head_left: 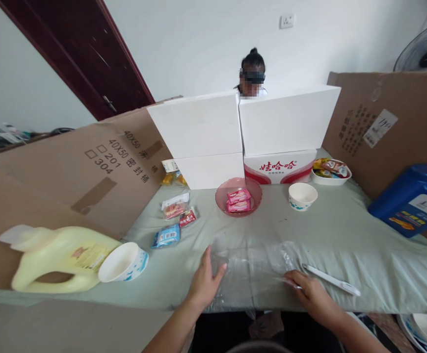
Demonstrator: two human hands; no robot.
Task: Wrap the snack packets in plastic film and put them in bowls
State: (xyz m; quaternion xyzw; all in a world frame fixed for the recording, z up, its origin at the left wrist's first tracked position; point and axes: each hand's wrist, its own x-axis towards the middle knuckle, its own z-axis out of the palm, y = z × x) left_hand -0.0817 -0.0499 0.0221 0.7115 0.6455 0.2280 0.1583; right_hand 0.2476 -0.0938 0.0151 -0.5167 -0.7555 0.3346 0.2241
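Note:
A clear plastic bag [252,269] lies flat on the pale green cloth [346,235] at the table's near edge. My left hand [204,284] rests flat on the bag's left end, fingers stretched out and open. My right hand [307,291] is closed in a pinch on the bag's right edge. A white pen-like stick [331,280] lies just right of my right hand. Farther back, a pink bowl [238,197] holds two pink snack packets.
Loose snack packets [174,215] lie left of the pink bowl. A yellow jug [59,255] and a tipped paper bowl [123,262] lie at left, another paper bowl [302,196] and a snack dish [331,171] at back right. White boxes [243,132], cardboard walls and a blue jug [412,201] surround the table. A person sits behind the boxes.

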